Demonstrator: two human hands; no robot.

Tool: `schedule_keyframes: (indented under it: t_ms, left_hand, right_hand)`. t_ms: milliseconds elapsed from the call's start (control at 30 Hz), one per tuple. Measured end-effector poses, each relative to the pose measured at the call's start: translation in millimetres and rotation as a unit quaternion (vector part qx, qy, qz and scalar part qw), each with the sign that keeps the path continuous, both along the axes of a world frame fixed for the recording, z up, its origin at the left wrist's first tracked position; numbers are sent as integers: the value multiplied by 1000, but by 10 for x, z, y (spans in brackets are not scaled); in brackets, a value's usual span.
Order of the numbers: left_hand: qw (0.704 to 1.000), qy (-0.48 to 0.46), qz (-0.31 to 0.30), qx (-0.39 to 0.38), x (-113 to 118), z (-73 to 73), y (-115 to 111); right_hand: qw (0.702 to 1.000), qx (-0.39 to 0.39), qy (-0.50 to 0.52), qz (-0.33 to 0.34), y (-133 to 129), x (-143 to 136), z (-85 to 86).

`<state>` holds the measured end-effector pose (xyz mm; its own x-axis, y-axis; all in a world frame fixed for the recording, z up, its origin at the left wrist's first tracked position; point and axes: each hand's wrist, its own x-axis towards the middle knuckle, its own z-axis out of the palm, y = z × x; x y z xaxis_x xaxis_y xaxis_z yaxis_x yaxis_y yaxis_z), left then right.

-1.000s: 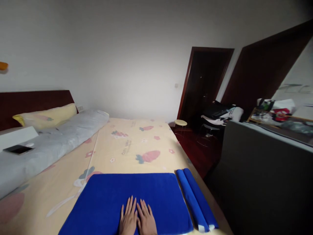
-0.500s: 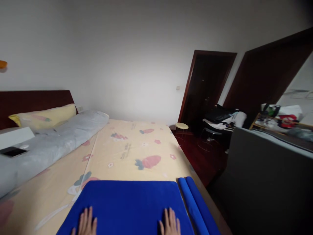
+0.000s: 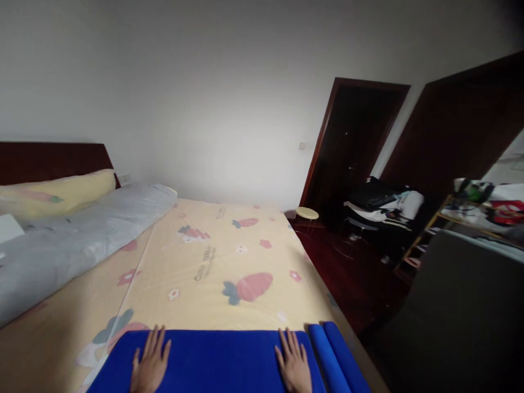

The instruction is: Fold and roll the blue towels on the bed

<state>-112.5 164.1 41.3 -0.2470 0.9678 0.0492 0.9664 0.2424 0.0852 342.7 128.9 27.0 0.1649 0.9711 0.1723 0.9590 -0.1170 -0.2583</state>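
A flat blue cloth-covered panel (image 3: 221, 360) lies on the bed near me, its lower part cut off by the frame. My left hand (image 3: 151, 360) rests palm down near the panel's far left corner, fingers stretched out. On the far right part my right hand (image 3: 295, 360) lies flat with fingers spread, the fingertips close to the far edge. Neither hand grasps anything. Just right of the panel are two long blue rolls (image 3: 336, 355), side by side.
The bed (image 3: 241, 245) has a yellow sheet with carrot prints. A grey rolled quilt (image 3: 82, 234) and a yellow pillow (image 3: 82, 191) lie on the left. Right of the bed stand a round stool (image 3: 307, 213), a dark grey panel (image 3: 454, 305) and a cluttered shelf (image 3: 446, 213).
Both hands have slid forward over the blue panel to near its far edge, fingers still extended. The view has shifted, so the panel and rolls sit lower in the picture.
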Motion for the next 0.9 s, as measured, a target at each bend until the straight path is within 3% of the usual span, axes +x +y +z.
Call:
schedule_keyframes:
  t_ms: [100,200,333,400,467,533,567,633,700,733,800,900]
  left_hand:
    - [994,-10,101,28,-437,-84,136]
    - [987,-21,154,47,-586,-94,198]
    - [989,-44,131,41,-645,117,251]
    - [993,-46,97,53,-553,259,240]
    - [995,-43,55,71,-248,340,178]
    - [996,-38,-3,81,282,323,78]
    - [995,-37,-51,80,594,282,24]
    - [974,-62,-216,13,1179,172,-65]
    - [951,-89,-291,-59,1534,81,-108]
    - [945,-99,-301,-78,1584,57,-109]
    - [955,-97,-270,-76,1423,50,-80]
    - [987,-41,-151,-34,743,61,-5]
  right_hand:
    - [998,7,-16,-58,-2,357,-62]
    - [998,1,-19,-67,3,428,-154]
    - [997,-15,-17,-68,57,479,-173]
    - [997,4,-23,-76,94,389,-149]
    - [997,46,-15,-53,131,81,-143]
    - [995,86,19,37,166,-448,-175]
    - [989,93,43,110,184,-756,-204]
    - [971,88,80,206,227,-1310,-270]
    - [961,58,88,255,274,-1597,-307]
    - [961,45,83,261,291,-1597,-306]
    - [971,34,68,225,293,-1318,-265]
    - [996,23,37,80,214,-481,-186]
